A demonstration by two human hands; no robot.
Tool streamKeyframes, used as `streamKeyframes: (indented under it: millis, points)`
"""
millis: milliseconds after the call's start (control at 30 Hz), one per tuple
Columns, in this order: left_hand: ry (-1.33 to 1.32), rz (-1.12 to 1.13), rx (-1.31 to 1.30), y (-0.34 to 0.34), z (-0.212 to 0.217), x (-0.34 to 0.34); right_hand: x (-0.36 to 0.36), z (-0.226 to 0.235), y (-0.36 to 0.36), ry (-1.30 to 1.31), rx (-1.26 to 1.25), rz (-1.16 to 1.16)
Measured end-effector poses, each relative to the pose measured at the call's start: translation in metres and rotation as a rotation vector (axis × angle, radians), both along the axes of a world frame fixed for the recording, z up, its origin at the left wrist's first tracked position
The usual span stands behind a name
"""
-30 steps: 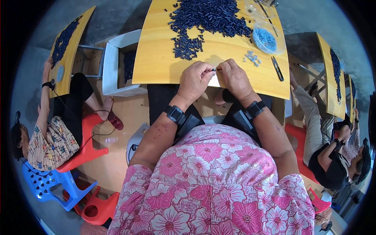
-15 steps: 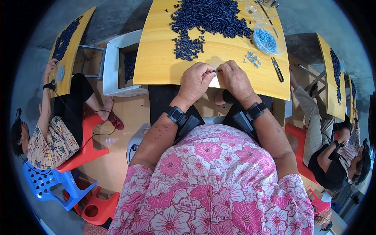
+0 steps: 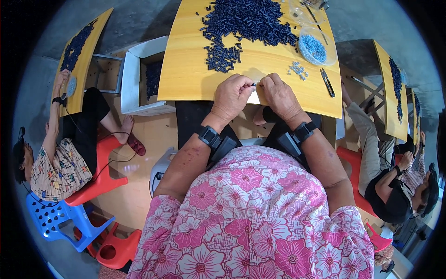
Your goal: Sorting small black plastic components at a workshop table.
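Both hands meet over the near edge of the yellow table [image 3: 186,79]. Between the thumb and forefinger of my left hand [image 3: 232,96] is a small black cylindrical piece [image 3: 254,84], its end peeking out. My right hand [image 3: 280,96] is closed in a pinch just beside it; whatever its fingertips hold is hidden. Past the hands lies a large heap of small black tube-shaped pieces [image 3: 246,21], with a smaller cluster [image 3: 222,58] nearer. Right of them are a few small clear pieces [image 3: 298,70] and a pair of black-handled snips [image 3: 327,83].
A clear round tub [image 3: 331,56] of light-blue bits stands at the right, another clear container [image 3: 299,16] behind it. Left of the table sits an open white box [image 3: 132,74]. People work at side tables, one on a red stool [image 3: 104,162] at left, another [image 3: 388,195] at right.
A dark bit that showed at my right fingertips is now out of sight, and that hand has shifted very slightly. The left hand keeps its pinch.
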State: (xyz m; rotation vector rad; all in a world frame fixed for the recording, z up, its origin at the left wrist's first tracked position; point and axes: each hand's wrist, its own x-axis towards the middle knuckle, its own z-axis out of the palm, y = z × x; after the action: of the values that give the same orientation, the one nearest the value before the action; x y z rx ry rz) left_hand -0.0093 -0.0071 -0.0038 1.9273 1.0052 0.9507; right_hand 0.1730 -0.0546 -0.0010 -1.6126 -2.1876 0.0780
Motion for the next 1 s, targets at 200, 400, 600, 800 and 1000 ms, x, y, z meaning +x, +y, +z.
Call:
streamKeyframes:
  millis: [200, 400, 600, 800, 1000]
  points:
    - [0.022, -0.016, 0.003, -0.001, 0.002, -0.001, 0.001, 0.0, 0.002, 0.189, 0.022, -0.001]
    - [0.051, -0.054, 0.063, 0.001, 0.003, -0.001, 0.009, 0.002, 0.001, 0.594, -0.008, 0.024]
    - [0.09, -0.063, 0.111, 0.003, 0.002, -0.001, 0.004, -0.002, -0.002, 0.959, -0.262, -0.031]
    - [0.092, -0.068, 0.117, 0.003, 0.003, -0.001, 0.003, 0.0, 0.0, 0.97, -0.297, -0.028]
    - [0.087, -0.07, 0.124, 0.003, 0.002, -0.001, 0.001, 0.002, -0.001, 0.978, -0.327, -0.043]
